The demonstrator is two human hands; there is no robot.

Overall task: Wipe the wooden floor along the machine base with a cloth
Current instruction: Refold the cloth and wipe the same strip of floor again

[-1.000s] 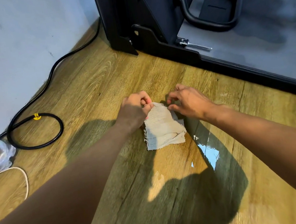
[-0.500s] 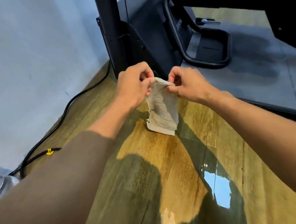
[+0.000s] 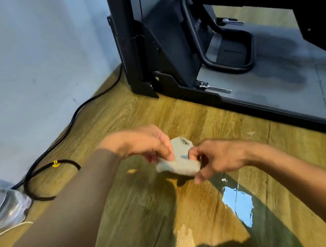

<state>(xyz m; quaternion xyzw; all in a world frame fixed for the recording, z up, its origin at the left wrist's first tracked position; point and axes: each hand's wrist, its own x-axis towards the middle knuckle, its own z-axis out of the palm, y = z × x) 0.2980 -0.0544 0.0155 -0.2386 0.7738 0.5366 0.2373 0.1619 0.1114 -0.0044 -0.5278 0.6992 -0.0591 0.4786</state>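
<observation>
Between left hand and right hand: cloth, pinched.

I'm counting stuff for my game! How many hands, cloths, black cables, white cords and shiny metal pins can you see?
Hands: 2, left hand and right hand
Cloths: 1, cloth
Black cables: 1, black cable
White cords: 1, white cord
Metal pins: 2, near pin and far pin
Total: 7

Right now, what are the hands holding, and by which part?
Both hands hold one bunched beige cloth just above the wooden floor. The left hand pinches its left edge and the right hand its right edge.
</observation>
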